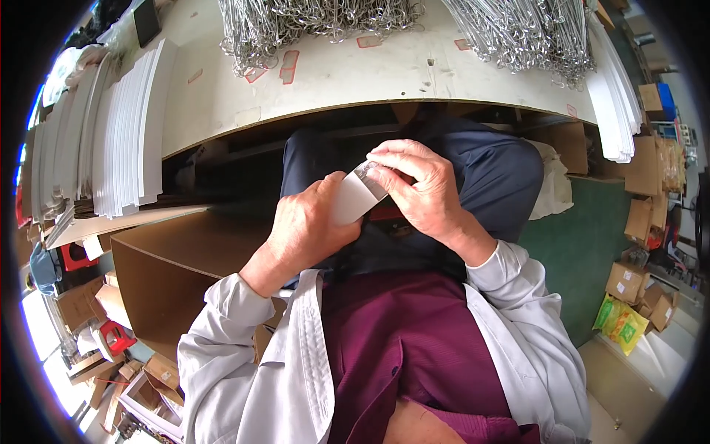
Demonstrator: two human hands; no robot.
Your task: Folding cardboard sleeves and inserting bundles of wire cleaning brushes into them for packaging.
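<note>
Over my lap, a slim white box (353,198) is tilted between my two hands. My left hand (305,226) wraps round its lower part, thumb along one side. At the upper end, the fingers and thumb of my right hand (425,185) pinch a greyish, metallic-looking patch; whether it is a piece going into the box or part of its end is too small to tell. On the worktable in front lie a heap of long metal wire pieces with looped ends (318,33) and a second wire heap (525,41) farther right.
The pale worktable (355,81) curves in front of my knees. Stacks of flat white cartons stand at its left (129,140) and right edge (615,103). An open brown cardboard box (159,255) is beside my left arm. More cartons (629,281) sit at the far right.
</note>
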